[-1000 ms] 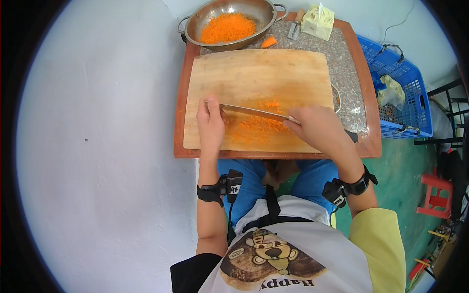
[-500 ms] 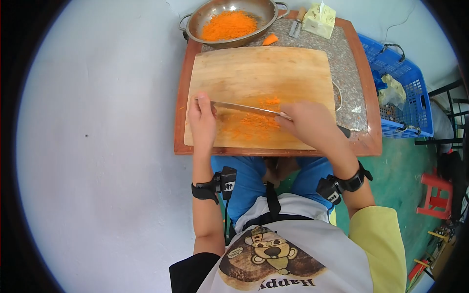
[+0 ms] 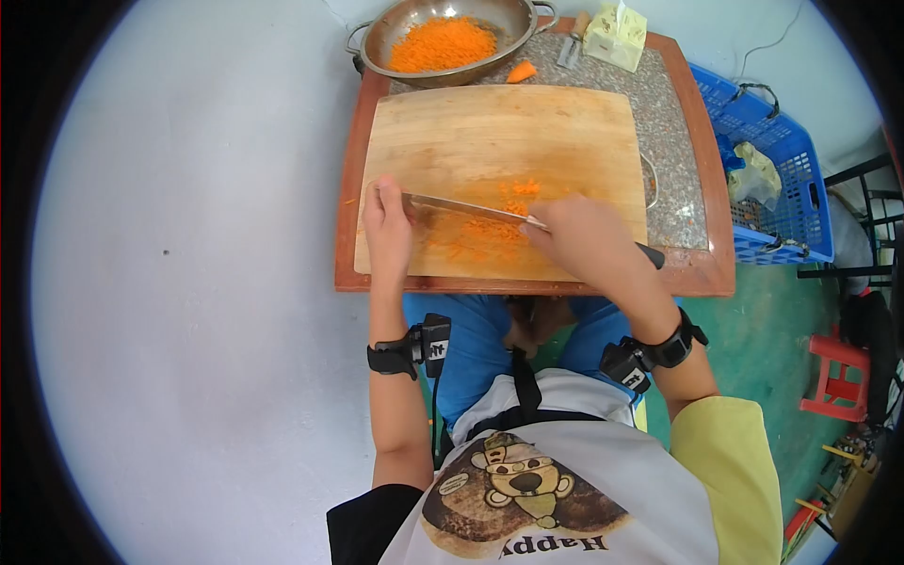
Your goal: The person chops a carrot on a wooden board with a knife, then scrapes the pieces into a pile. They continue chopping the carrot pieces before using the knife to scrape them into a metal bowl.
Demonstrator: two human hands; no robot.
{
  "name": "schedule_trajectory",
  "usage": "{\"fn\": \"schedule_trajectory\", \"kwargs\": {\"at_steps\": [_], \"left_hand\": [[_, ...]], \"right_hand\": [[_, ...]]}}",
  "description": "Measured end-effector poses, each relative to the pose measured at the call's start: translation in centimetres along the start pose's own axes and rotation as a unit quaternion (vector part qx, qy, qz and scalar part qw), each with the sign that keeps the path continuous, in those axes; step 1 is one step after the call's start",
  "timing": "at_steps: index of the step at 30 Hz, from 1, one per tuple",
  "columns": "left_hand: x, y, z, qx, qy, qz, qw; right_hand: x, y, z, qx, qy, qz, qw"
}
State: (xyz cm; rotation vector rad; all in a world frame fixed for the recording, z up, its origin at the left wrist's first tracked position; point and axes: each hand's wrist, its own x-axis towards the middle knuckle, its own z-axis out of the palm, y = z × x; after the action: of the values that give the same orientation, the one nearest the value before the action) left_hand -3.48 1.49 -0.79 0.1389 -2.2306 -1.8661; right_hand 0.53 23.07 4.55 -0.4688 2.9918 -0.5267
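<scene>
Both hands [image 3: 388,226] slid left; one knife [image 3: 471,208].

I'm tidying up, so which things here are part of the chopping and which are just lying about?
In use: knife, minced carrot, board, left hand, right hand, bowl of carrot.
Lying about: carrot chunk, carton, blue crate, red stool.
</scene>
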Motion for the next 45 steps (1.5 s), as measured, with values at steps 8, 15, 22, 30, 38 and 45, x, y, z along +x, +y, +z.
{"fn": "schedule_trajectory", "kwargs": {"at_steps": [8, 15, 22, 30, 38, 45], "left_hand": [[-0.2, 0.0, 1.8, 0.024, -0.023, -0.006, 0.999], [0.3, -0.9, 0.0, 0.013, 0.008, -0.002, 1.000], [0.0, 1.4, 0.6, 0.025, -0.008, 0.024, 0.999], [-0.6, -0.2, 2.2, -0.005, 0.009, -0.006, 1.000], [0.6, 0.8, 1.0, -0.009, 0.011, 0.014, 1.000], [2.1, -0.1, 5.1, 0.016, -0.015, 0.045, 0.999]], "right_hand": [[-0.9, 1.2, -1.1, -0.015, -0.021, 0.006, 1.000], [0.4, 0.0, 0.5, -0.024, -0.003, -0.008, 1.000], [-0.1, 1.1, -1.4, 0.017, 0.003, -0.015, 1.000], [-0.4, 2.1, -0.2, -0.003, 0.007, -0.002, 1.000], [0.3, 1.7, -0.2, 0.022, 0.056, -0.035, 0.998], [0.8, 5.0, -1.5, -0.053, 0.056, 0.000, 0.997]]}}
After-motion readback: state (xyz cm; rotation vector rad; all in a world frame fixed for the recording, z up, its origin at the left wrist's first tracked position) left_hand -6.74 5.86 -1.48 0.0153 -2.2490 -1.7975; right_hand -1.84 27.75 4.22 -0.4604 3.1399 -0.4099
